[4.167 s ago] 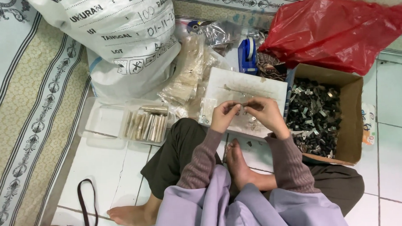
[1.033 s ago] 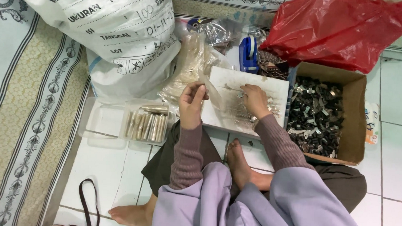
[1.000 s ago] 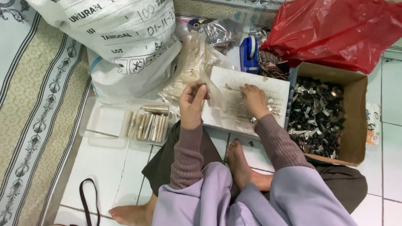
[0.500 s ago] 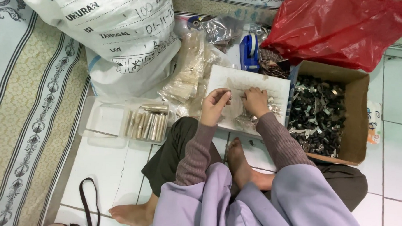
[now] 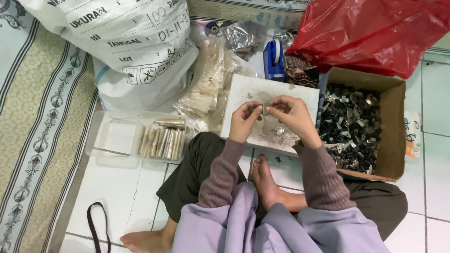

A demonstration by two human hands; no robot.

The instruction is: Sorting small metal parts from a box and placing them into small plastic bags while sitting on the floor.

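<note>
1. Head view, hands: the left hand point(image 5: 245, 121) and right hand point(image 5: 295, 116) meet above a white board point(image 5: 249, 92), fingers of both pinched shut on one small metal clip point(image 5: 265, 105) held between the fingertips.
2. Head view, progress: just below the fingers a small heap of loose clips point(image 5: 278, 133) lies on the board. To the right of the fingers a cardboard box point(image 5: 394, 129) is full of dark metal parts, so much seems left to do. Well left of the fingers a clear tray point(image 5: 117, 139) holds a row of filled packets point(image 5: 161, 140), which looks like finished work.
3. Head view, surroundings: the person sits cross-legged on a white tiled floor point(image 5: 111, 192) beside a patterned carpet point(image 5: 32, 125). Beyond the fingers stand a large white sack point(image 5: 125, 40), a red plastic bag point(image 5: 377, 23) and a blue tape dispenser point(image 5: 274, 58).
</note>
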